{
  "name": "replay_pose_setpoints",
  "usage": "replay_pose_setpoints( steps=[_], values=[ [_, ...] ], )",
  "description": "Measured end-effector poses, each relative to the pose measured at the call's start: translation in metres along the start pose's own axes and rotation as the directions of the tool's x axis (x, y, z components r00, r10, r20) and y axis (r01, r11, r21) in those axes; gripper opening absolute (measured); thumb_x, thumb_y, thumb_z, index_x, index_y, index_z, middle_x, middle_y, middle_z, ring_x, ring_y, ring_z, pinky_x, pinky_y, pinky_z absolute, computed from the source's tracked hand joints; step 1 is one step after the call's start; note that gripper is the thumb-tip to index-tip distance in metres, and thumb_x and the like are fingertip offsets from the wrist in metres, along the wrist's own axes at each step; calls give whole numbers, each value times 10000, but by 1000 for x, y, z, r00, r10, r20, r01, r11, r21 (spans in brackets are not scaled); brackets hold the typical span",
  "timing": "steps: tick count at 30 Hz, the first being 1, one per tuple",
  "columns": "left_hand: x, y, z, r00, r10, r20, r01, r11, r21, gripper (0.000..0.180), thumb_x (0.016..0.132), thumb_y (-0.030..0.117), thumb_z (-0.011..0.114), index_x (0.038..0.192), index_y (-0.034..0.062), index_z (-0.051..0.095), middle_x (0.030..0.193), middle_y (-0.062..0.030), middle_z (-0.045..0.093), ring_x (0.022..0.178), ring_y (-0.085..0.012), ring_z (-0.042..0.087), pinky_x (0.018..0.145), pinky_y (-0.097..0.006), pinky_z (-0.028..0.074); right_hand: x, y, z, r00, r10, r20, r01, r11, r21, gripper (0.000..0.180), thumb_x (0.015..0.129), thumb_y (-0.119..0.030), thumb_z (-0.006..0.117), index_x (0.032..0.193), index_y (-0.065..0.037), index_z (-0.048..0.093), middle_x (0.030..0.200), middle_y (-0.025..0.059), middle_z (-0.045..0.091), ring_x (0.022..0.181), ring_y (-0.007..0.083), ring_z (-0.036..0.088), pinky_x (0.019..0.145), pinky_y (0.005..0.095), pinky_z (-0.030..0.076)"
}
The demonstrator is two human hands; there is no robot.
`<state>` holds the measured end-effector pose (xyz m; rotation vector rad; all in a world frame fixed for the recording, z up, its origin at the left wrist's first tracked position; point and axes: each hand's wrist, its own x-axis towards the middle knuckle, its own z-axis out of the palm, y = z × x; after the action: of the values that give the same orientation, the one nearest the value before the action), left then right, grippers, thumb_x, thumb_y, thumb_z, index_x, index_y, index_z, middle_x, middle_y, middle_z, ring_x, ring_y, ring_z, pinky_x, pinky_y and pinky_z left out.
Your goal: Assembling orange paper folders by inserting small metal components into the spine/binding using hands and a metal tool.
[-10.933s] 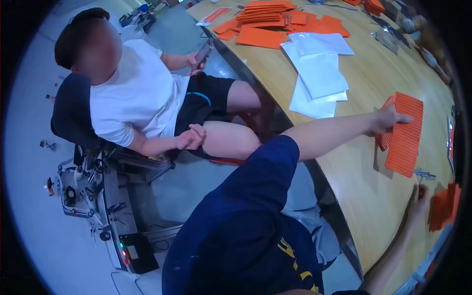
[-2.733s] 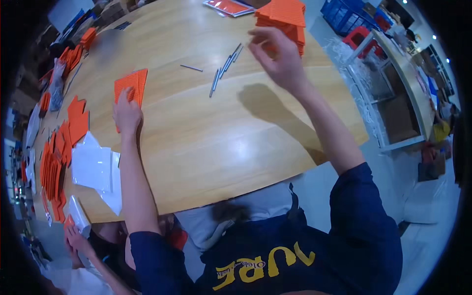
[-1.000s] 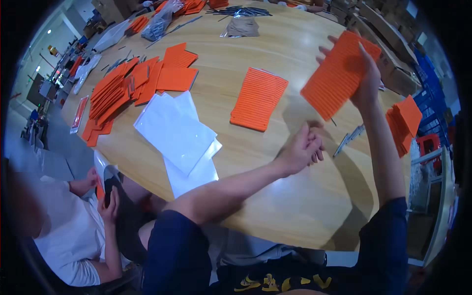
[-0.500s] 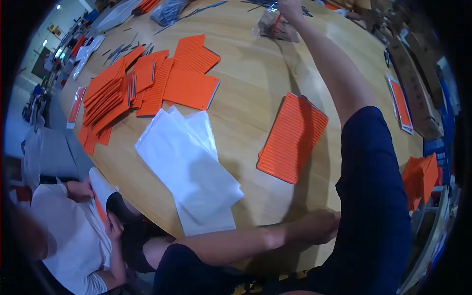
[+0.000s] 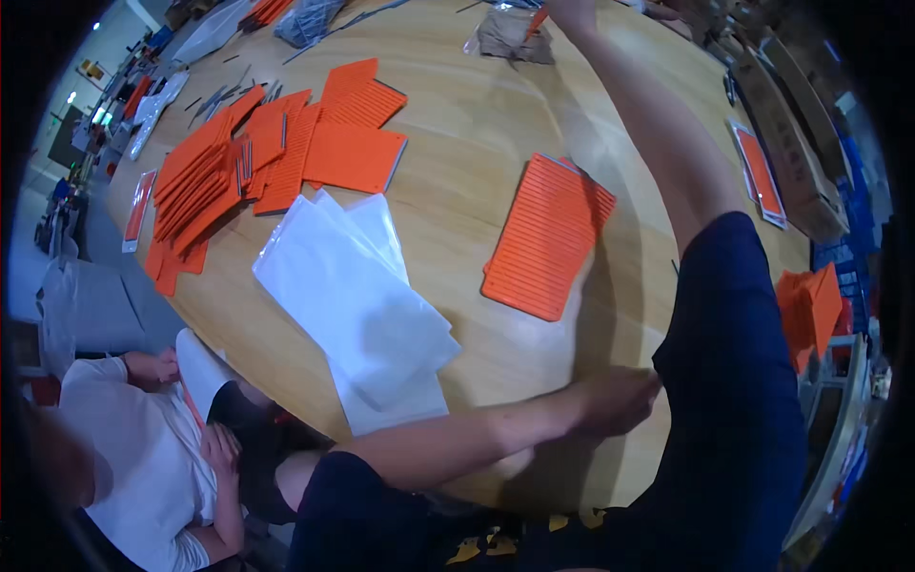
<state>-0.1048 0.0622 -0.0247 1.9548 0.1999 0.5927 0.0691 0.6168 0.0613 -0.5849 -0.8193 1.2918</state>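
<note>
Well, near the right hand (image 5: 572, 13) — cropped, its grip unclear — a clear bag (image 5: 477, 40) holds something brown (image 5: 515, 38) on the wooden table (image 5: 457, 114); the left hand (image 5: 615, 400) looks curled, contents hidden, near ribbed orange pads (image 5: 545, 238).

Along the left side of the table (image 5: 457, 114), at its near end, sits a person in a white T-shirt (image 5: 143, 467). A clear bag of dark, bluish contents (image 5: 307, 23) lies at the table's far left part. By its right edge stands a long cardboard box (image 5: 793, 143), with blue crates (image 5: 856, 195) beyond and a pale-framed cabinet (image 5: 831, 415) nearer.
</note>
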Motion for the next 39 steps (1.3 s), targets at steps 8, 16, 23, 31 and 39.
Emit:
replay_pose_setpoints(
  steps=[8, 16, 23, 31, 39],
  values=[
    [-12, 9, -26, 956, -273, -108, 228, 923, -311, 481, 1007, 276, 578, 1395, 16, 464, 1186, -75, 643, 929, -184, 636, 776, -320, 506, -364, -63, 89, 740, -673, 27, 673, 740, -5, 578, 1026, -157, 594, 1466, -307, 251, 1385, 115, 516, 1294, 372, 555, 1086, 457, 493],
    [1, 29, -27, 894, -315, -319, -208, 339, -918, 456, 1046, 397, 518, 1394, 102, 491, 1306, -83, 606, 1102, -183, 618, 932, -338, 497, -592, -50, 79, 566, -756, 327, 760, 325, -563, 1153, 753, -378, 901, 1545, -317, 65, 1527, 178, 329, 1404, 437, 400, 1151, 588, 379],
    [-6, 4, -87, 796, -457, -398, -221, 392, -893, 332, 994, 141, 592, 1296, 3, 577, 1202, -131, 690, 1028, -207, 685, 904, -328, 554, -630, -98, -22, 884, -385, 264, 245, -99, -964, 590, 843, -216, 815, 1358, -170, 530, 1435, 124, 450, 1232, 332, 490, 1083, 460, 414],
    [-9, -8, -59, 758, -503, -416, -45, 596, -802, 304, 989, 136, 627, 1261, 6, 585, 1164, -121, 697, 991, -180, 690, 843, -291, 567, -630, -99, -98, 927, -189, 324, 256, -312, -915, 347, 903, -163, 724, 1241, -155, 646, 1266, 34, 606, 1170, 293, 517, 1052, 427, 411],
    [2, -16, -55, 881, -351, -316, -71, 564, -823, 236, 947, 116, 678, 1147, -4, 637, 1083, -113, 721, 883, -168, 705, 753, -272, 577, -638, -100, -76, 902, -35, 430, 422, -143, -895, 217, 839, -24, 735, 1053, -56, 720, 1305, 70, 622, 1212, 276, 529, 1024, 370, 470]
  ],
)
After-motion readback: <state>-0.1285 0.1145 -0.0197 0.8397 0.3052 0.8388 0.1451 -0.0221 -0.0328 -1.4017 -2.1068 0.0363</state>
